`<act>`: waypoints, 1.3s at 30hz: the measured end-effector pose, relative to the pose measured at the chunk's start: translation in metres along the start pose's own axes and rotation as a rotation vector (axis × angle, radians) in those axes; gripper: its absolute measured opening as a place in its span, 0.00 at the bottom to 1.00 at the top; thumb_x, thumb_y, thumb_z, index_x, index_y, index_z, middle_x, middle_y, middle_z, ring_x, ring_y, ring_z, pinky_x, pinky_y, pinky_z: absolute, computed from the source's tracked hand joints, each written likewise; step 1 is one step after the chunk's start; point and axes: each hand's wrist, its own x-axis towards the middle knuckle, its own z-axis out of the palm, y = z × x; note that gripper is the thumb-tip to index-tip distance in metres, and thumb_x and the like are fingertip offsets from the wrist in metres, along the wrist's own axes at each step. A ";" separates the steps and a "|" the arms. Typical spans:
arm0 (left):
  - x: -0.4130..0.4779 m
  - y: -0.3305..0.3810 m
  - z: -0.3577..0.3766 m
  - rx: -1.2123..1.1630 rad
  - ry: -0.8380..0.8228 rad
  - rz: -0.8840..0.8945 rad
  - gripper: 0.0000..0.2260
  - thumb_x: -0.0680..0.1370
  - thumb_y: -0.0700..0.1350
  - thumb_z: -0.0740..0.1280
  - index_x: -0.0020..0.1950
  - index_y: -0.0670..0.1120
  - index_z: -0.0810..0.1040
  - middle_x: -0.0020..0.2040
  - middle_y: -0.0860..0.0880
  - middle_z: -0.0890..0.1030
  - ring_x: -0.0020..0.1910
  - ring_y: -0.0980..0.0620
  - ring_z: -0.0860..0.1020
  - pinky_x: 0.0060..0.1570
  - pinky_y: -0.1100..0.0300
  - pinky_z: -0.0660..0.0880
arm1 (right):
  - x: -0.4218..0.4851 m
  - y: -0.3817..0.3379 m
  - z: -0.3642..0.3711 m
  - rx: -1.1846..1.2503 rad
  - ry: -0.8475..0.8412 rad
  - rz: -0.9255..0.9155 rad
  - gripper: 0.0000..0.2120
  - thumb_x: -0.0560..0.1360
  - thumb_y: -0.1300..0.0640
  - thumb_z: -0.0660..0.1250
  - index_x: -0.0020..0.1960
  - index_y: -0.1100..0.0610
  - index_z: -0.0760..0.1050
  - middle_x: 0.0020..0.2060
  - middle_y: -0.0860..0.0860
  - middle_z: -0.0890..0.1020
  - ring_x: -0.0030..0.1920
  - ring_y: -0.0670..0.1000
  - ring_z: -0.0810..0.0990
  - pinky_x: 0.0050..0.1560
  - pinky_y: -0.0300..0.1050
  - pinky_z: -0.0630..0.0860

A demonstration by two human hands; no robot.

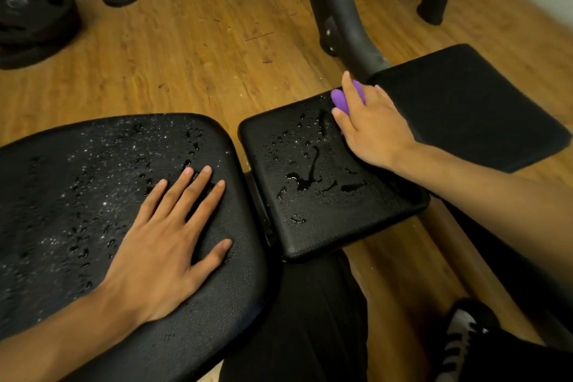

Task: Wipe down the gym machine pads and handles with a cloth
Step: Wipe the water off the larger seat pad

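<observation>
Head view, near to far. A black-trousered leg [304, 319] and a black-and-white shoe [459, 338] occupy the near edge.

The left hand [173, 236] lies palm down on the large pad [77, 195], near that pad's right end. Its fingers are straight and spread, pointing far and right, with the thumb out to the right. They grip nothing. The forearm enters from the near left corner. This pad's long axis runs left to right, and its surface carries water droplets and pale specks.

Just to the right, across a narrow gap, sits the small pad [325, 195], with beads and streaks of water on it.

The right hand [372, 127] rests at this pad's far right corner, back upward, fingers pointing far and left. The forearm comes in from the right edge. The thumb and curled fingers hold a purple cloth [341, 99], bunched beneath the palm. Only a small wad shows between thumb and forefinger, so its long axis cannot be told.

A third pad [465, 102] lies to the right, beyond the hand. A dark frame tube [338, 9] rises behind it. Weight plates [31, 18] sit far left on the wooden floor [186, 56].
</observation>
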 end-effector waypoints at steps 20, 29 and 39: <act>0.003 0.000 0.001 -0.027 -0.015 -0.019 0.36 0.83 0.69 0.47 0.86 0.50 0.53 0.85 0.47 0.54 0.85 0.47 0.49 0.80 0.42 0.51 | -0.078 0.003 -0.003 -0.126 0.040 -0.011 0.32 0.86 0.44 0.44 0.83 0.63 0.51 0.61 0.65 0.75 0.64 0.63 0.72 0.78 0.60 0.59; 0.003 0.001 0.000 -0.017 -0.013 -0.015 0.36 0.83 0.69 0.47 0.86 0.49 0.54 0.85 0.46 0.55 0.85 0.46 0.50 0.81 0.43 0.50 | -0.009 -0.009 0.009 -0.151 0.037 0.026 0.33 0.86 0.43 0.42 0.83 0.62 0.45 0.66 0.68 0.72 0.69 0.67 0.68 0.79 0.61 0.52; 0.004 0.000 0.004 -0.025 0.006 -0.007 0.36 0.83 0.69 0.48 0.85 0.49 0.55 0.85 0.45 0.56 0.85 0.46 0.51 0.81 0.44 0.49 | -0.110 0.013 -0.008 -0.095 0.051 0.010 0.30 0.87 0.46 0.46 0.82 0.65 0.54 0.58 0.62 0.77 0.61 0.59 0.75 0.78 0.51 0.56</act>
